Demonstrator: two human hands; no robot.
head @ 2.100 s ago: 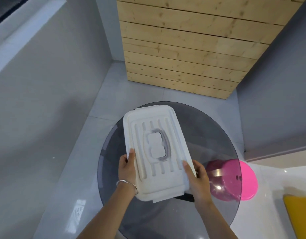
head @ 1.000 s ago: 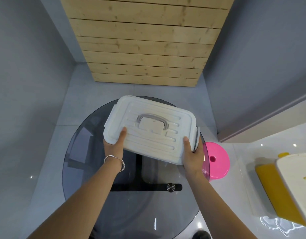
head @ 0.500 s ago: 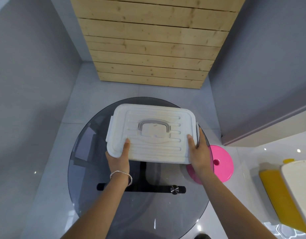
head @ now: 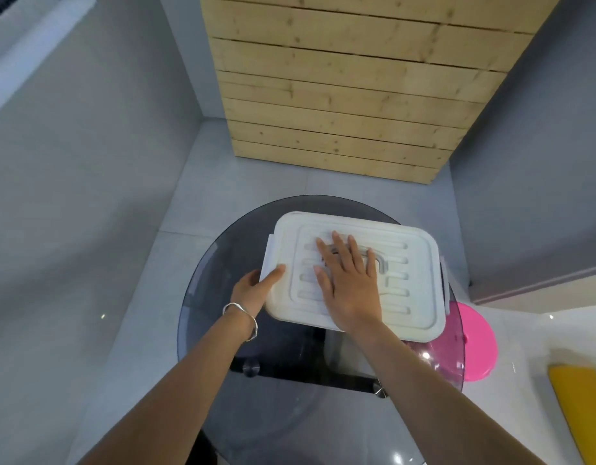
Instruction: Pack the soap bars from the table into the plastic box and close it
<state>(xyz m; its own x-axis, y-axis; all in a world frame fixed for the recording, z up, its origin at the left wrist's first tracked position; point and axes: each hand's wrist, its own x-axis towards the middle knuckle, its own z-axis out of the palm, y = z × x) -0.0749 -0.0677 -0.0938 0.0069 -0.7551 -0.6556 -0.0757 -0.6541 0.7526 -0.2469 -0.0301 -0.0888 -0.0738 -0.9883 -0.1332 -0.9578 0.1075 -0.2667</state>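
Both hands are on the plastic box [head: 407, 280], which sits on the round glass tabletop [head: 223, 380] toward its far side. Left hand [head: 253, 290] grips the box's left end, thumb on the lid [head: 414, 307] edge, fingers wrapped below. Right hand [head: 348, 283] lies open and flat on the lid, palm down, fingers spread over the grey handle [head: 380, 263].

Step, as judged: closing, pressing the lid down. No soap bars visible on the tabletop; presumably inside, cannot confirm. Next move likely calls for firm downward pressure and latching the side clips; clip state cannot be told.

Count: one box, one lid, one handle, two hands. One bracelet [head: 243, 313] on the left wrist.
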